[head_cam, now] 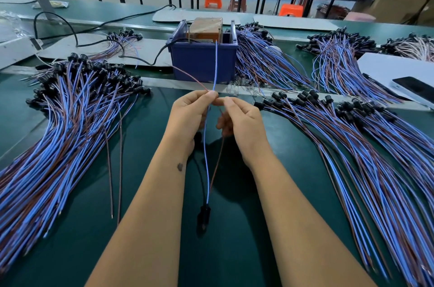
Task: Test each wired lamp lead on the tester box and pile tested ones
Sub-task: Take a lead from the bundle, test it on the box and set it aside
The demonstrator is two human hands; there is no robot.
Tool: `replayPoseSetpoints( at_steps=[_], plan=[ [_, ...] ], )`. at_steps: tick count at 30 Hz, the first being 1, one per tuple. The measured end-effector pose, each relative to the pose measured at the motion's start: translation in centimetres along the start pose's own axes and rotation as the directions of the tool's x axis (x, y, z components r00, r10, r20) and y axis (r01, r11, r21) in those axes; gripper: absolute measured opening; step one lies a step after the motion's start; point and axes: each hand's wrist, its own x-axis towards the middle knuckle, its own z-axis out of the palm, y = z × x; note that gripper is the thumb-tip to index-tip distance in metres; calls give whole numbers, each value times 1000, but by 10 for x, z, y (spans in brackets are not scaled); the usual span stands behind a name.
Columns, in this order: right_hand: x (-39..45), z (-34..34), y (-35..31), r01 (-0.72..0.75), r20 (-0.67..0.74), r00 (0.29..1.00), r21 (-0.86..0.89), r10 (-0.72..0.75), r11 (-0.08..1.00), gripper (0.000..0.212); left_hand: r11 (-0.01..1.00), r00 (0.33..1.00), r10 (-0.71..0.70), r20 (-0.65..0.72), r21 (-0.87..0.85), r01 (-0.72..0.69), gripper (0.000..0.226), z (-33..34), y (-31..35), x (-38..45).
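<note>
1. Head view: your left hand [190,113] pinches one lamp lead [206,145] between thumb and forefinger, just in front of the tester box [203,61]; your right hand [239,120] closes lightly on the same lead's brown wire, touching the left fingertips.
2. The lead hangs below the grip, its black lamp socket [203,215] nearest you, low over the green mat [234,251].
3. The long axis runs straight away from you: the blue wire end [216,63] rises from the pinch toward the box top, while the brown wire end [190,76] arcs off to the left, short of the box.
4. Judgement: the blue end is at or near a contact; I cannot tell if it touches. The brown end is not yet placed, and the left hand lies nearer to it.
5. Leads lie piled left [70,110] and right [352,127]; which pile holds the tested ones, I cannot tell.
</note>
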Motion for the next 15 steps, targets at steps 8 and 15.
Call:
replayPoseSetpoints(
  at_steps=[8,15],
  plan=[
    [1,-5,4,31,221,975,-86,-11,996,64,909,990,-107,-90,-413,60,23,-9,4,9],
    [3,-13,2,16,117,993,125,-31,992,19,986,972,-45,-229,-164,8,15,-8,-3,8]
  ],
)
